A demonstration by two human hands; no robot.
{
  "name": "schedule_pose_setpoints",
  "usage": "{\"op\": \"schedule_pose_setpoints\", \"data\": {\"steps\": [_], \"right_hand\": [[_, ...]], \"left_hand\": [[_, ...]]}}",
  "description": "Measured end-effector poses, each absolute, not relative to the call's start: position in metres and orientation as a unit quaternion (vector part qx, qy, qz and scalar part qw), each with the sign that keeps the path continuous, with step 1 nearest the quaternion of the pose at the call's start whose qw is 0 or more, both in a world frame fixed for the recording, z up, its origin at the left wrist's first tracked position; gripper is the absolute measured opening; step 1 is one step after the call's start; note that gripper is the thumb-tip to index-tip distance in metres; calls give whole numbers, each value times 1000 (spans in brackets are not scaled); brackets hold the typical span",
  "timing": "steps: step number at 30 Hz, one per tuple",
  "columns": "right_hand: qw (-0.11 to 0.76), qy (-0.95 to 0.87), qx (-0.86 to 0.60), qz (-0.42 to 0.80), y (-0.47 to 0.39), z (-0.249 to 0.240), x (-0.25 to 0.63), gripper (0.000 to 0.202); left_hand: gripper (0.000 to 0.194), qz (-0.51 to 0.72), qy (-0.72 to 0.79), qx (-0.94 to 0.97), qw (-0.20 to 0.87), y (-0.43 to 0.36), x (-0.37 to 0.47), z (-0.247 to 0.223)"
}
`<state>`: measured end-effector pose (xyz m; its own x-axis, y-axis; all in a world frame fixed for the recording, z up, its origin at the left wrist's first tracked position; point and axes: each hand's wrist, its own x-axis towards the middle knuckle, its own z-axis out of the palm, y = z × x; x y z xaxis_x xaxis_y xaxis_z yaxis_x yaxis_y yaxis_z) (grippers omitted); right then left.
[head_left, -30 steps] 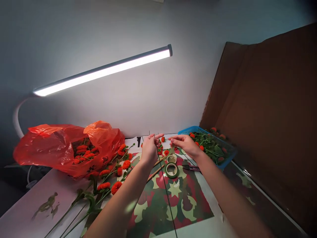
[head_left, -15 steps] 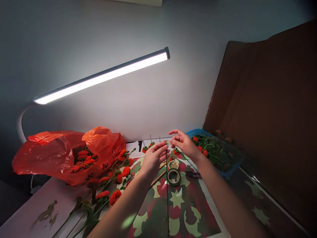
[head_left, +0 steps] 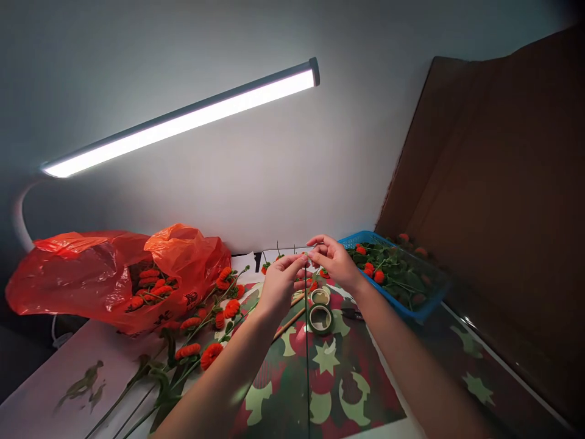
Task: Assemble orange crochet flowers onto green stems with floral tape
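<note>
My left hand (head_left: 282,281) pinches the top of a thin dark stem (head_left: 307,360) between thumb and forefinger. The stem runs straight down from the fingertips toward me. Right beside it, my right hand (head_left: 337,261) is closed in a pinch at the same spot, its fingertips meeting those of the left; what it holds is too small to make out. Below the hands lie a dark green tape roll (head_left: 320,319) and a smaller pale tape roll (head_left: 320,297). Partly behind the hands are orange flower heads (head_left: 265,268) with green bases and upright wires.
At left, a red plastic bag (head_left: 91,274) holds orange flowers, with long-stemmed orange flowers (head_left: 211,355) beside it. A blue basket (head_left: 365,236) of greenery and flowers stands right. Scissors (head_left: 351,313) and a wooden stick (head_left: 290,323) lie nearby. A lit lamp (head_left: 183,122) hangs above; cardboard (head_left: 493,183) stands right.
My fingertips have drawn closer together at the top of the stem, and a pale bit between them now hardly shows. The whole view has shifted slightly.
</note>
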<state>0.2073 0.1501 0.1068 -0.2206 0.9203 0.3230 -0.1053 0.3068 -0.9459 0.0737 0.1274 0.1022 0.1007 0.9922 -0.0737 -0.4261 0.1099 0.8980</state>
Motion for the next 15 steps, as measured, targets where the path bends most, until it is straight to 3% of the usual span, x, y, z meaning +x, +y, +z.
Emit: {"op": "schedule_pose_setpoints", "data": {"steps": [9, 15], "right_hand": [[483, -621, -349, 509, 151, 107, 214, 34], [478, -604, -355, 530, 149, 110, 216, 31]], "left_hand": [[21, 526, 368, 321, 696, 131, 68, 101], [24, 524, 364, 335, 693, 129, 68, 102]]}}
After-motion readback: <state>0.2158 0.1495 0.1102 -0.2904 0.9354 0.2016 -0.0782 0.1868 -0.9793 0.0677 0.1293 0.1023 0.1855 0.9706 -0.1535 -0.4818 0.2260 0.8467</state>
